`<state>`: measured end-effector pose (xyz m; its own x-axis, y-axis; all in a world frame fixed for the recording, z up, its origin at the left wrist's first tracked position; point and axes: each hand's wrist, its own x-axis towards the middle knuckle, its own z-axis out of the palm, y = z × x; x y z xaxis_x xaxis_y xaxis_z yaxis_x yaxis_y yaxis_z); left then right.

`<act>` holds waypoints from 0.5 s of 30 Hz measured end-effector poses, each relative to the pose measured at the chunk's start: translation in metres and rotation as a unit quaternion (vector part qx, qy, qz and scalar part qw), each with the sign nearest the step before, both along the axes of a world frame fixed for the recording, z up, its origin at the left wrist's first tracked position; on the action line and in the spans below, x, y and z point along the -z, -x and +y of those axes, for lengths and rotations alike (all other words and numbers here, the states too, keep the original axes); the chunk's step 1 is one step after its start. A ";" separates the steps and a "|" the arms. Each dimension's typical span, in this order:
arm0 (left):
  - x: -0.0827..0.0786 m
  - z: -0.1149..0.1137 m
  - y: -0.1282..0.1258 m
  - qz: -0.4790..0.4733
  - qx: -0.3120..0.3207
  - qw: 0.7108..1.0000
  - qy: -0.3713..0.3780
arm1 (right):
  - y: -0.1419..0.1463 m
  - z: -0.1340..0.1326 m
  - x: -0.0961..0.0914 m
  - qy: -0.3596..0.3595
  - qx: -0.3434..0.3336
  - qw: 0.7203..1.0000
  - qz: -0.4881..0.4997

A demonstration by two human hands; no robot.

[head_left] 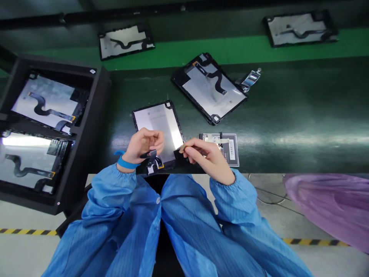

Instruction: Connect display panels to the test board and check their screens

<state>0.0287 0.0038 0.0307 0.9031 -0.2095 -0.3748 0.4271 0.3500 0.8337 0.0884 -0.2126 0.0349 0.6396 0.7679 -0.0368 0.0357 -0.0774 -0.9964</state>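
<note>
1. Dark green and glossy, the worktop (288, 127) carries a display panel (158, 129) lying back-side up at its near edge, directly in front of the person; its lower end is hidden under both hands.
2. The left hand (144, 144) pinches a black flex cable (151, 155) between thumb and fingertips, a narrow grip shut on the cable, which is lifted just above the panel's lower corner where an orange-edged connector patch (159, 164) shows.
3. The right hand (206, 156) has a narrow grip too, thumb and forefinger closed on a small tan piece (182, 147) at the panel's right edge; what that piece is cannot be told.
4. Just beside the right hand lies a small dark card with a barcode label (230, 148), partly covered by the fingers.
5. A 2nd panel with a curved black cable (209, 88) lies tilted farther back; 2 more sit in a black tray (86, 127) to the left, and 2 on the green belt (230, 48) behind.
6. To do this well, I judge the cable should be held lightly near its free end, without creasing, while the other hand works slowly and the panel stays flat.
</note>
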 end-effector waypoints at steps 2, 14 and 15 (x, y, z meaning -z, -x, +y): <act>-0.001 -0.001 0.003 0.008 -0.006 1.000 -0.016 | 0.000 0.003 0.002 -0.001 -0.002 1.000 -0.003; 0.002 -0.026 0.022 -0.033 -0.090 0.973 -0.212 | 0.007 0.012 0.010 0.064 -0.023 0.995 -0.070; 0.010 -0.024 0.023 -0.064 -0.091 0.968 -0.227 | 0.006 0.012 0.011 0.074 -0.024 0.994 -0.072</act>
